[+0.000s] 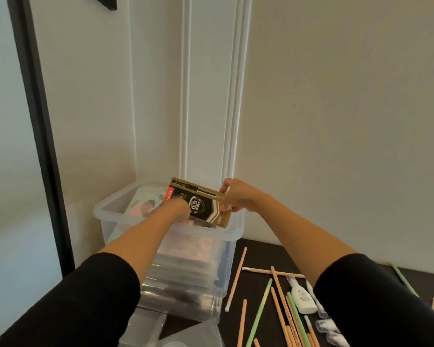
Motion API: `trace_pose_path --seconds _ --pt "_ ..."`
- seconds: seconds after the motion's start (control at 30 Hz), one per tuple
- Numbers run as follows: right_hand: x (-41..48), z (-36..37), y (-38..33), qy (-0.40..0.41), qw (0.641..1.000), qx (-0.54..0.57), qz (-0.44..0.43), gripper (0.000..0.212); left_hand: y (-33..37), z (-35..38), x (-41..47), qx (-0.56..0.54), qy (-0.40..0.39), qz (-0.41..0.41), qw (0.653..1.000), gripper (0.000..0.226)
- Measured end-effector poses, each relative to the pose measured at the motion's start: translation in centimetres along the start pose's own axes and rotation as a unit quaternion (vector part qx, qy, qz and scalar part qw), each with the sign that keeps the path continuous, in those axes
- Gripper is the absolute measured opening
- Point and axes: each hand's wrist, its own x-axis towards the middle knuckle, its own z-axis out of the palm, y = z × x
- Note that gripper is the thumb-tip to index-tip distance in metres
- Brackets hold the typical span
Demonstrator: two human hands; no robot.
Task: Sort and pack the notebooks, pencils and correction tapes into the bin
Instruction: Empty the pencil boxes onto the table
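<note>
Bin (105, 212) holds stacked notebooks (191, 249); left hand (179, 209) and right hand (233, 196) grip a box (207, 205) over it; pencils (237, 277) and correction tapes (300, 297) lie loose on desk (257, 256), yet to pack.

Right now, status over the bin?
Left hand and right hand both grip gold box. Box held over clear bin, notebooks already inside. Pencils and correction tape loose on table; nothing blocking.
</note>
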Motion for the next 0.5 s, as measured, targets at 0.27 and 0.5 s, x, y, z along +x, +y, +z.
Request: trace_pose_path --seconds 0.27,0.5 --pt "0.5 0.1 -0.1 -0.034 0.976 -0.207 -0.066 0.048 0.5 0.7 -0.7 0.21 0.153 -0.051 0.964 0.034" --pt "0.1 -0.6 -0.4 -0.139 0.979 -0.142 -0.034 0.046 -0.5 0.7 0.1 0.225 0.209 0.101 0.946 0.079"
